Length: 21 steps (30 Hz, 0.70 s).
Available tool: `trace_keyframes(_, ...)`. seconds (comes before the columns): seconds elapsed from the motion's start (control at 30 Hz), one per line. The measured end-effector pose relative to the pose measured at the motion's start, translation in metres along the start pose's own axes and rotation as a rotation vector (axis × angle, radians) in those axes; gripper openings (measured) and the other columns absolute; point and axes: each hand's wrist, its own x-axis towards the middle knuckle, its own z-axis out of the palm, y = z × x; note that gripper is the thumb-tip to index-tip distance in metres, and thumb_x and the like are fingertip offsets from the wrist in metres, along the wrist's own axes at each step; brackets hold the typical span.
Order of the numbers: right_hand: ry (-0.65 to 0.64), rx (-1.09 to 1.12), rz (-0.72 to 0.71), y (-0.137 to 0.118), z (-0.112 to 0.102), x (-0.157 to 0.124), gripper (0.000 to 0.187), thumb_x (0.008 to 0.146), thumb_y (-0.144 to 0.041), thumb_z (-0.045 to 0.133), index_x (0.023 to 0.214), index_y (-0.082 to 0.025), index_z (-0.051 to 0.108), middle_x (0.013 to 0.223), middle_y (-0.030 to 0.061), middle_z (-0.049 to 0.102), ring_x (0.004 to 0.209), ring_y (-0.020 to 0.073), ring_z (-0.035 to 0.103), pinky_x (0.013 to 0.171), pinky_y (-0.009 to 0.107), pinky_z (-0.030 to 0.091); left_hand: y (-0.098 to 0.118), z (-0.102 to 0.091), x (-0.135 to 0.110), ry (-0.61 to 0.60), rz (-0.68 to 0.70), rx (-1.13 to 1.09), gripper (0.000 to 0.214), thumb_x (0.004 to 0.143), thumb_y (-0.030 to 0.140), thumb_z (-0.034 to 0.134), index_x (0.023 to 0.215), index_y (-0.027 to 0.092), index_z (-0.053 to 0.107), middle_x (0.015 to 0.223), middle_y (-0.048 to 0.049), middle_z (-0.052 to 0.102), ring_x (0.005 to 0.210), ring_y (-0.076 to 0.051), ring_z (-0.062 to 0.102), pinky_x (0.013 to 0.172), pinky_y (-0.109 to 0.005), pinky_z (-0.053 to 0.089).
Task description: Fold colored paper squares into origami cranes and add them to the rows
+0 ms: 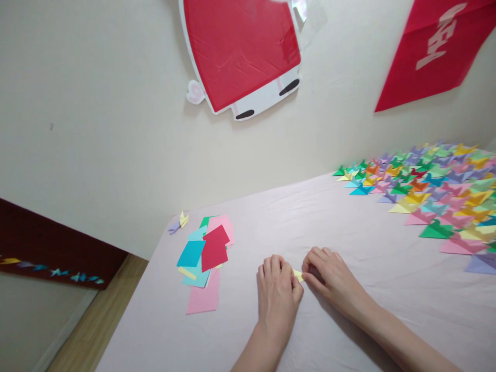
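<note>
The bench, covered in lightly creased pale pink cloth, stretches out on every side of the hands; its left edge runs well to their left, and its far edge meets a cream wall ahead of them. Bare cloth lies just beyond the fingertips and between the hands and the papers on either side.

The small pale yellow folded paper is between the hands, low on the cloth, only a narrow sliver showing. The right hand pinches its right end between thumb and forefinger. The left hand is palm down with bent fingers, touching the other end; whether it pinches or presses there is hidden.

To the left of the hands lies a loose, overlapping pile of coloured paper sheets, with a red sheet and a blue sheet on top and a pink sheet sticking out nearest the person. Beyond the pile, near the corner, sit a yellow folded paper piece and a lilac one. Many-coloured folded paper birds stand in close rows ahead and right of the right hand, limiting room there.
</note>
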Motion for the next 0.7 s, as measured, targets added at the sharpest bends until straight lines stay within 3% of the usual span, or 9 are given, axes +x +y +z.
trace_keyframes(0.2,-0.001,0.056,0.005,0.005,0.000,-0.001,0.014,0.084,-0.011,0.050,0.084,-0.022,0.059,0.085,0.0030,0.063,0.083,0.0208,0.053,0.075,0.033,0.036,0.001,-0.004,0.000,0.007,-0.032,-0.100,0.020,0.079,0.004,0.054,0.088,0.021,0.049,0.096,-0.0025,0.052,0.092,-0.024,0.046,0.081,-0.040,0.041)
trace_keyframes(0.37,0.001,0.061,0.036,-0.006,0.000,-0.003,0.013,0.088,-0.019,0.052,0.081,-0.023,0.061,0.084,0.0021,0.064,0.085,0.0216,0.055,0.077,0.035,0.035,0.000,-0.006,-0.001,-0.012,-0.036,-0.172,0.022,0.079,0.004,0.058,0.090,0.023,0.052,0.098,-0.0017,0.051,0.095,-0.024,0.046,0.083,-0.040,0.040)
trace_keyframes(0.7,0.016,-0.003,0.108,-0.021,0.005,-0.002,0.010,0.079,-0.014,0.058,0.081,-0.023,0.063,0.087,0.0022,0.065,0.088,0.0229,0.053,0.078,0.036,0.031,-0.001,-0.006,-0.002,-0.036,-0.054,-0.208,0.019,0.082,0.006,0.058,0.091,0.022,0.053,0.102,-0.0021,0.052,0.098,-0.024,0.046,0.085,-0.040,0.038)
